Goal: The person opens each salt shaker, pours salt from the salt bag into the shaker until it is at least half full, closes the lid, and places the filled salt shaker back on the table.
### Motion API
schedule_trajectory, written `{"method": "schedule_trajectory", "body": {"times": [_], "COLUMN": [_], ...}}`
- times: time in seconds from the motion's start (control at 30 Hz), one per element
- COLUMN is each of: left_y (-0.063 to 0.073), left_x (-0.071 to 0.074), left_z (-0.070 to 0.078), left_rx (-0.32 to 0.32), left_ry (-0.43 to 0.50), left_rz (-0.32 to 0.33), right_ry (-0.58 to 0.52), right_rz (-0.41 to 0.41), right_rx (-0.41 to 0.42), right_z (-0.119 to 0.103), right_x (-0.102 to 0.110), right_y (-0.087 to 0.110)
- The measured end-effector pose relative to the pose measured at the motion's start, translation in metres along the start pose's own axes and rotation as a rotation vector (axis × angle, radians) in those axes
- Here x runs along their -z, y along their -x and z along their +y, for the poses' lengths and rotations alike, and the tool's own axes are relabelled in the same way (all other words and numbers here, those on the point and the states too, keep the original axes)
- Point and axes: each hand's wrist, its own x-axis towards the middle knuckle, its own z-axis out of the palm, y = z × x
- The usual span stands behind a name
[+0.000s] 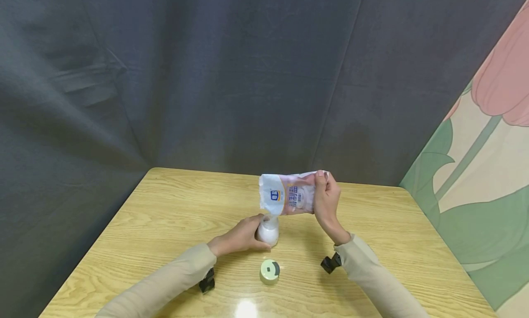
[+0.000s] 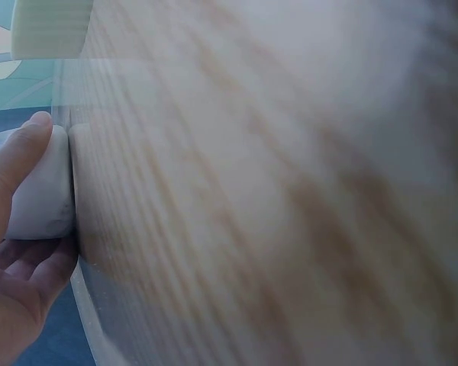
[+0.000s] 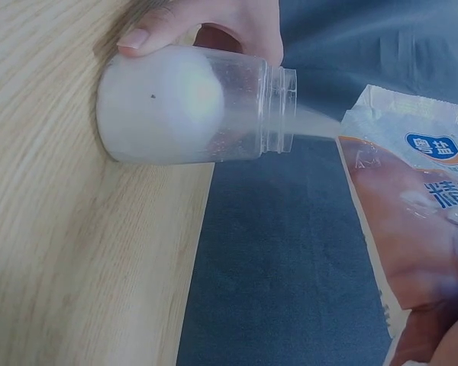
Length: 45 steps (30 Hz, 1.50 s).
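A clear jar [image 1: 268, 234] stands upright on the table, with white salt filling much of it. My left hand [image 1: 241, 236] grips its side, thumb toward me and fingers around the far side. Up at the right, my right hand [image 1: 328, 201] holds a printed salt bag [image 1: 285, 194] by its closed end, the bag tilted on its side over the jar. In the right wrist view, a thin stream of salt [image 3: 314, 123] runs from the bag's torn corner into the jar's threaded mouth [image 3: 278, 110]. The left wrist view shows the jar's base [image 2: 42, 191] between thumb and fingers.
A round pale green lid [image 1: 270, 272] lies on the wooden table [image 1: 186, 203], a little nearer me than the jar. Dark cloth [image 1: 256, 79] hangs behind the table, and a wall with painted flowers [image 1: 487, 208] is on the right.
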Motion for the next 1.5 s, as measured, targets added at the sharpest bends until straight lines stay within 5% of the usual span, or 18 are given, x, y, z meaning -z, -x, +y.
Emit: {"method": "schedule_trajectory", "body": {"times": [1.5], "left_y": [-0.0001], "left_x": [0.0006], "left_z": [0.0042], "left_rx": [0.014], "left_ry": [0.000], "left_rz": [-0.006], "right_ry": [-0.011], "right_rz": [-0.013], "right_rx": [0.022], "right_z": [-0.0013], "right_x": [0.0010], "right_y": [-0.0002]}}
